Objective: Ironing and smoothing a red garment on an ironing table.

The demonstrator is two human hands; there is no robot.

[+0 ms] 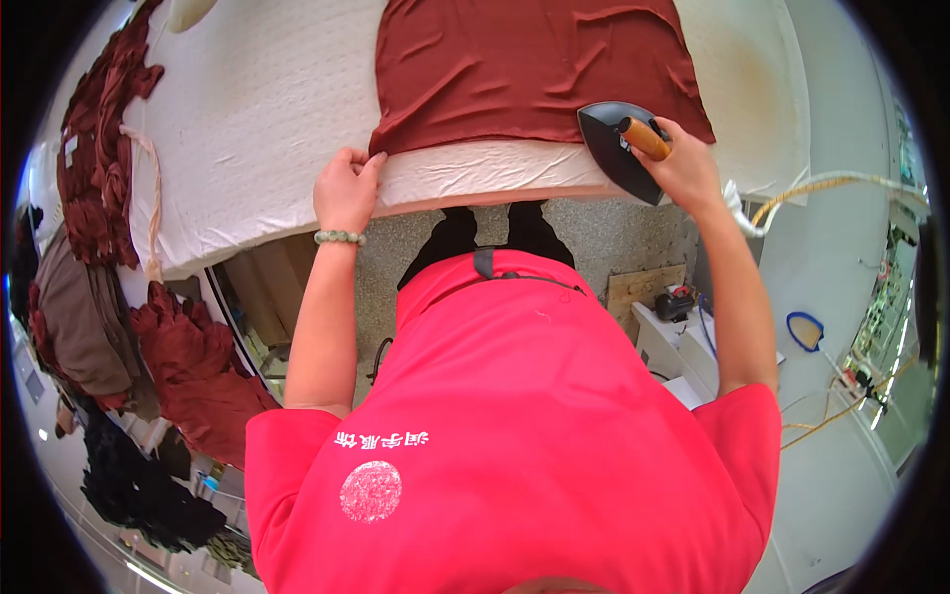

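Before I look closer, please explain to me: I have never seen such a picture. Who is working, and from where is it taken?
There is no robot here, only a person with two bare hands. A wide fisheye camera on the person's head looks down, so straight edges bend and the person's own bright red shirt fills the lower part.

On the white padded table lies a dark red cloth. The right hand grips the wooden handle of a dark iron, over the cloth's near edge. The left hand is at its near left corner; whether it pinches the fabric is hard to tell.
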